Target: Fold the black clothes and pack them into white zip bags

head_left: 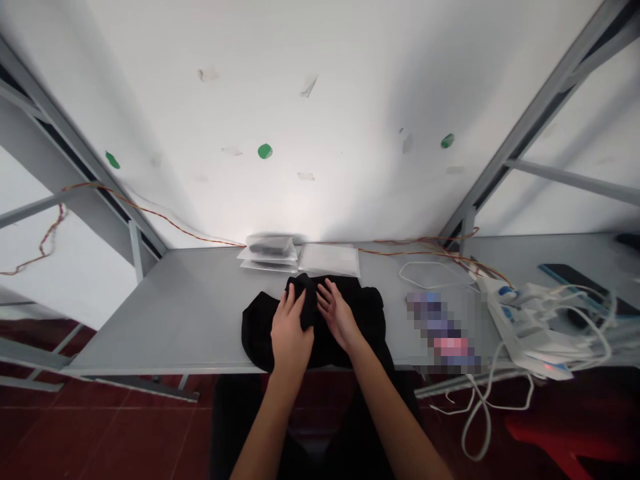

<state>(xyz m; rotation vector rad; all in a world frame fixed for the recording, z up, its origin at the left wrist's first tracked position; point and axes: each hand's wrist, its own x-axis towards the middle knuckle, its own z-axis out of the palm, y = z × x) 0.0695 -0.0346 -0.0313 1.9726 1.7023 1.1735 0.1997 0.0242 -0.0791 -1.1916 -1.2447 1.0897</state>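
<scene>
A piece of black cloth (pixel 369 323), perhaps a garment, lies bunched on the grey table in front of me and hangs over its front edge. My left hand (pixel 292 332) grips a raised fold of it, fingers and thumb curled around the fabric. Just right of that fold, my right hand (pixel 341 316) is open, its fingers stretched out and slightly spread over the cloth. Whether those fingertips touch the fabric, I cannot tell. The cloth's full shape is hidden in its folds.
Stacked plastic-wrapped packets (pixel 270 253) and a flat white packet (pixel 330 259) sit at the table's back edge. White cables tangle around a white power strip (pixel 520 327) on the right. A pixelated item (pixel 445 330) lies nearer. Twisted wires (pixel 170 220) run along the wall.
</scene>
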